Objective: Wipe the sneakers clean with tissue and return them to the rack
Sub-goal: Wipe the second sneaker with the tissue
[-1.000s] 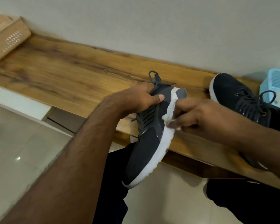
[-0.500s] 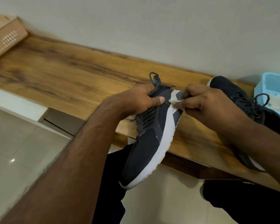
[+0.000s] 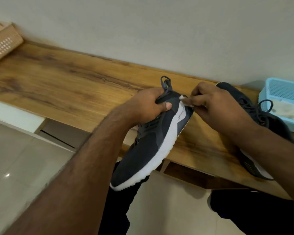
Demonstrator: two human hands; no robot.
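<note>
Wiping is in hand at the heel of the sneaker [image 3: 153, 143], which is held tilted over the front edge of the wooden shelf [image 3: 66, 89], heel up and toe hanging toward the floor; it is gripped at the laces by the left hand [image 3: 149, 106], while a small wad of tissue [image 3: 185, 100] is pinched by the right hand [image 3: 210, 106] against the white sole. The grip should be kept firm so the strokes are resisted, and the tissue should be drawn along the whole white sole. The second sneaker [image 3: 255, 119] is left lying at the shelf's right end, beside the blue basket [image 3: 278, 87].

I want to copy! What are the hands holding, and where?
Left hand grips dark sneaker at its laces; right hand pinches white tissue.
</note>
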